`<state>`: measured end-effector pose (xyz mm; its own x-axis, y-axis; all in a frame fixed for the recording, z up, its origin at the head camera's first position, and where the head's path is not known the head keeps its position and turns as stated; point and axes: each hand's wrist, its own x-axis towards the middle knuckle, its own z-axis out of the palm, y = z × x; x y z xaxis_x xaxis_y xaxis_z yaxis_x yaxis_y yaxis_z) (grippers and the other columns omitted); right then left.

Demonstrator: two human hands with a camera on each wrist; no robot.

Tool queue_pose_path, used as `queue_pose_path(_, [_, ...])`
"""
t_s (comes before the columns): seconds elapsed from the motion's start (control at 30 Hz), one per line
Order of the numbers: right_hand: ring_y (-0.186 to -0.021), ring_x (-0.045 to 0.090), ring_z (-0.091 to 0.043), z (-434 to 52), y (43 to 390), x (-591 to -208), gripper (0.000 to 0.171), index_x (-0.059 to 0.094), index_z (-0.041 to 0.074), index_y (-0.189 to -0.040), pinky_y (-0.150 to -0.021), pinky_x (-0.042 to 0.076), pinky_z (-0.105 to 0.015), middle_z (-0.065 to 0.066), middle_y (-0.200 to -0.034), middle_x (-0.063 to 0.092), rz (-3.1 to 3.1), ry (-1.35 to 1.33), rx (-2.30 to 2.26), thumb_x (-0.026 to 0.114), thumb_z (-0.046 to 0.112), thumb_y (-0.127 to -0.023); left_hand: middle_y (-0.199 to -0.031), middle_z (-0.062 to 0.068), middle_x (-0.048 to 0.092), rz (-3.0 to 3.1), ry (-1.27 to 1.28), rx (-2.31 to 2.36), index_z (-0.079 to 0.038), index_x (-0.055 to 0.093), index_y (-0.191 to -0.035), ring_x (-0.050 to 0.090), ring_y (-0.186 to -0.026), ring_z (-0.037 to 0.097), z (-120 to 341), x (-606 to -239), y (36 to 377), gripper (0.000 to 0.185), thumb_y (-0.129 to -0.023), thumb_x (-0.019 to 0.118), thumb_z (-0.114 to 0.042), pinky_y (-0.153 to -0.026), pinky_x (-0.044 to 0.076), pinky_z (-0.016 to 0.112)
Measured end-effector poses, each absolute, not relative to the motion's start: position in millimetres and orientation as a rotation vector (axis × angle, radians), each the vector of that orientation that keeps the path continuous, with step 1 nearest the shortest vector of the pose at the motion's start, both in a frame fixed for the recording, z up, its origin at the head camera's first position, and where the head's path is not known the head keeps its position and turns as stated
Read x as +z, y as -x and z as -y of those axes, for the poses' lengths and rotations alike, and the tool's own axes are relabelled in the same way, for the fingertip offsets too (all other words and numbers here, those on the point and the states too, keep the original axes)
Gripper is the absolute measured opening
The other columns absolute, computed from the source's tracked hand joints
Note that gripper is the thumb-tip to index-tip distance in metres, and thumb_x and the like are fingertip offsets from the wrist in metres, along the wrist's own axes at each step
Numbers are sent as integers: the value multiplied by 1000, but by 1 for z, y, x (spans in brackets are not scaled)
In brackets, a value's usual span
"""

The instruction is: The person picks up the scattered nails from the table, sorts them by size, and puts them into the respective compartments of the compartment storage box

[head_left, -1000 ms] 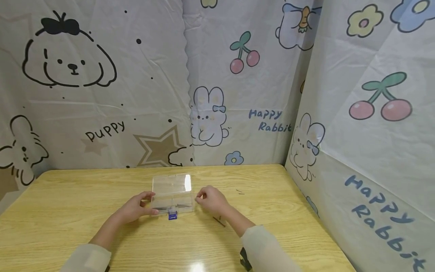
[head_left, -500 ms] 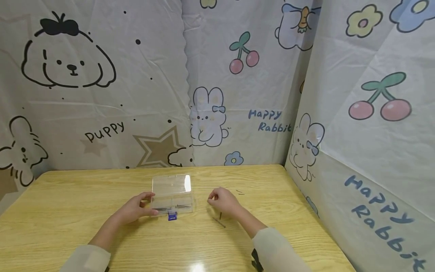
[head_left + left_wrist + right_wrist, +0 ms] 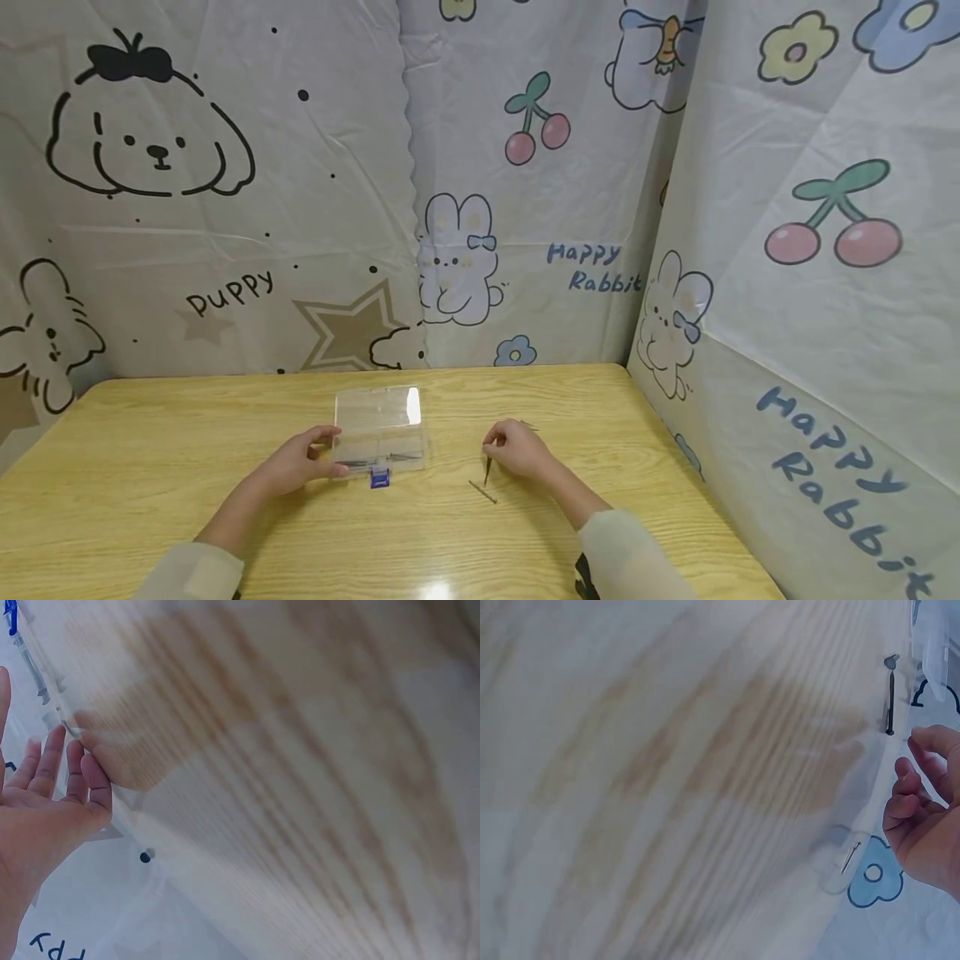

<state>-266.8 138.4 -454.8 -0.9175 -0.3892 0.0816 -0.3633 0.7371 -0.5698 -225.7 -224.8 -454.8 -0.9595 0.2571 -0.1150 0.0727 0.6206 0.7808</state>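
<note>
A clear plastic box [image 3: 381,454] lies on the wooden table [image 3: 150,467] with its lid [image 3: 377,408] laid back and thin metal pieces inside. My left hand [image 3: 300,458] rests against its left side, and the left wrist view shows the straight fingers [image 3: 56,761] touching the box edge [image 3: 34,667]. My right hand [image 3: 517,450] hovers to the right of the box with loosely curled fingers [image 3: 911,806] holding nothing that I can see. A dark screw [image 3: 487,472] [image 3: 889,697] lies by its fingertips. A second screw [image 3: 483,492] lies just in front.
A blue latch [image 3: 380,477] sticks out at the box's front edge. More small pins [image 3: 529,426] lie beyond the right hand. Printed cartoon sheets [image 3: 525,208] wall the table at the back and right.
My right hand has left the box and moved right to the loose screws. The left hand and the box have stayed put.
</note>
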Motion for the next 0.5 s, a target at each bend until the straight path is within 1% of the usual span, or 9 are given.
queue_pose_path(0.23, [-71,44,-11,-147,265,-456,7,69,8,-87,-62,36,-23,0,-76,55,-2857,639,-906,63,12,-87,-135,30,42,-2617,-262,1253,2,37,-138,45,-115,45,224,-452,226,78,-80,73,-35,-91,42,54])
queue_pose_path(0.37, [-71,45,-11,-150,265,-457,6,68,9,-90,-62,37,-23,1,-77,55,-2802,637,-902,63,10,-87,-135,30,42,-2611,-263,1252,2,36,-138,45,-115,45,224,-449,225,78,-80,73,-35,-91,42,53])
queue_pose_path(0.5, [-71,46,-10,-152,266,-459,5,68,9,-89,-62,38,-23,1,-78,56,-2791,647,-886,63,10,-87,-134,30,42,-2606,-261,1253,2,36,-138,45,-115,45,224,-449,226,79,-80,73,-35,-91,42,53])
